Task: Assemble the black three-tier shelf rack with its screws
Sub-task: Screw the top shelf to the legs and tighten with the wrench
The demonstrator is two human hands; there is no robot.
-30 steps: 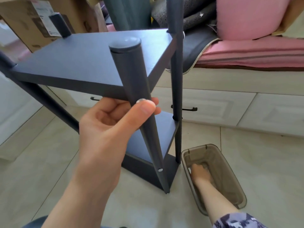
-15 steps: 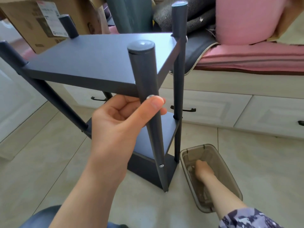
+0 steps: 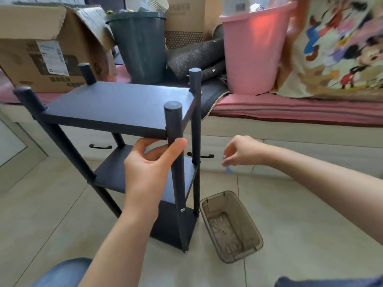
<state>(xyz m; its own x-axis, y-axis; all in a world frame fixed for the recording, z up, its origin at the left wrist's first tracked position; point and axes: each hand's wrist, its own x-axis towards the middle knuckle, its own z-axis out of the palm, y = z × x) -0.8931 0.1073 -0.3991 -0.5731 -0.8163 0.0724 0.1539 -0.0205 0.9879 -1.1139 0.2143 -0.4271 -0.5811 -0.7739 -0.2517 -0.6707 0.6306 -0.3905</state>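
One black rack (image 3: 124, 104) is seen in the middle of the frame, made up of three shelf boards and four round posts, and one silver screw head (image 3: 182, 209) is counted low on the nearest post. Two hands are counted, the left hand (image 3: 149, 166) at centre and the right hand (image 3: 240, 152) to its right, and one smoky plastic bin (image 3: 255, 243) is seen on the floor at lower centre. Along the upper edge one cardboard box (image 3: 41, 48) at upper left, one dark bin (image 3: 141, 46), one pink bucket (image 3: 252, 54) and two drawer handles (image 3: 100, 146) are counted.
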